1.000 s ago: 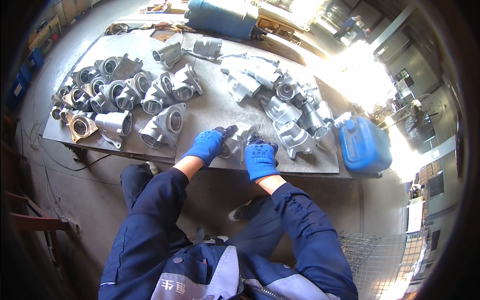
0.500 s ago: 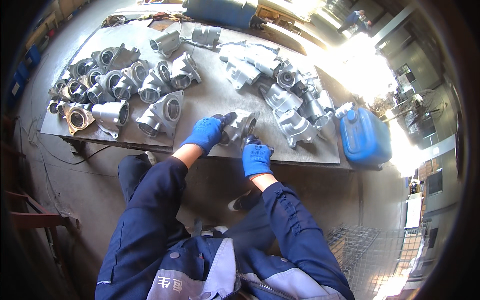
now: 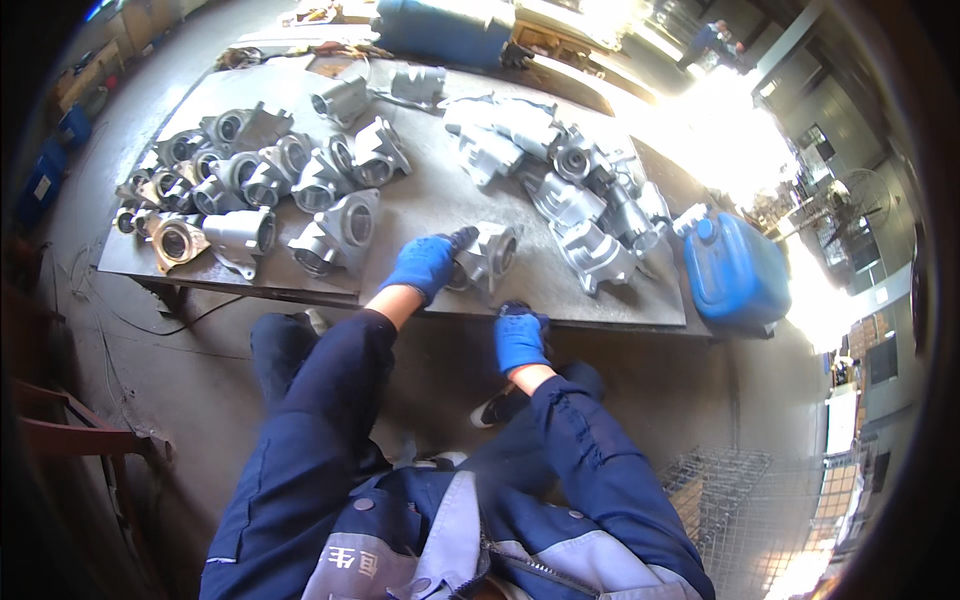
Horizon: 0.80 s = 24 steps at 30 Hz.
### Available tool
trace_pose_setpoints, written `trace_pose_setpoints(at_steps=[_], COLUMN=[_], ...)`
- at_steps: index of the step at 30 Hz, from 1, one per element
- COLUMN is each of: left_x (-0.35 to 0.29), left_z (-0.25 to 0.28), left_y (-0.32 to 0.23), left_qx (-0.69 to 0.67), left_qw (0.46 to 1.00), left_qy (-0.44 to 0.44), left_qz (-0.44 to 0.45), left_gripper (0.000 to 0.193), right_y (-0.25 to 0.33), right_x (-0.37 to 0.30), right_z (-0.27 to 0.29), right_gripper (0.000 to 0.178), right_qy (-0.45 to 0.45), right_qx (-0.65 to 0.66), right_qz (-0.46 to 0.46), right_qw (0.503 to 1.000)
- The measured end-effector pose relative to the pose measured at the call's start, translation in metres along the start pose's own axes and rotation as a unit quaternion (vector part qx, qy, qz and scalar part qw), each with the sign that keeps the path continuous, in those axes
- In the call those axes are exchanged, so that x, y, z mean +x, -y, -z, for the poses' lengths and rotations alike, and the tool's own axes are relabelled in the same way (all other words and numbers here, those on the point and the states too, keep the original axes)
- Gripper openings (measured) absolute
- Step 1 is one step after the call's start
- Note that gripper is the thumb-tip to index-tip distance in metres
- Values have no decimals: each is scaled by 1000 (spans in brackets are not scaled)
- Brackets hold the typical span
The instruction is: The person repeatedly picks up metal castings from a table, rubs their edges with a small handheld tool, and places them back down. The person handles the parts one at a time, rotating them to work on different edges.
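My left hand, in a blue glove with dark fingertips, grips the left side of a silver metal casting. This casting rests on the metal table near its front edge, a round opening facing right. My right hand, gloved the same way, is at the table's front edge, apart from the casting. Its fingers are curled in, and whatever they may hold is hidden. To the right of the casting lies a pile of similar castings. Another flanged casting stands to the left of my left hand.
Several more castings crowd the left part of the table. A blue plastic jerrycan stands at the right end. Behind the table lies a blue drum. Wire mesh is at lower right. Far off is another person.
My right hand has drawn back from the casting toward me, down to the table edge. My left hand still grips the casting. The whole view has shifted slightly.
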State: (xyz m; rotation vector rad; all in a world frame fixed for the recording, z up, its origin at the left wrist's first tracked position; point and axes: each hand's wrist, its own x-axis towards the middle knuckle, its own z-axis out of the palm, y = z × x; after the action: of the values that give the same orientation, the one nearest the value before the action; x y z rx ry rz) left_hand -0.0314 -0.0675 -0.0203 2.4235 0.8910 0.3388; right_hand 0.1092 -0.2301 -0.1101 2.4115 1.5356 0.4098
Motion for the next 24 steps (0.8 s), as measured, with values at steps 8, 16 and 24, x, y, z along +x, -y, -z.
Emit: trace_pose_setpoints(at_steps=[8,16,24], left_x=[-4,-6,34], left_z=[5,30,184], left_y=[-14,4,51], left_qx=[12,-36,-274], left_qw=[999,991,924], left_qy=[10,-125,-250], left_qz=[47,25,95], left_gripper=[78,36,41], right_y=[-57,-114,-121], right_x=[-6,-33,-32], right_z=[18,-20,-16], right_gripper=[13,18,10], right_qy=[36,82,87], right_qx=[134,661,764], right_qz=[32,-229,-242], right_qw=[990,710,592])
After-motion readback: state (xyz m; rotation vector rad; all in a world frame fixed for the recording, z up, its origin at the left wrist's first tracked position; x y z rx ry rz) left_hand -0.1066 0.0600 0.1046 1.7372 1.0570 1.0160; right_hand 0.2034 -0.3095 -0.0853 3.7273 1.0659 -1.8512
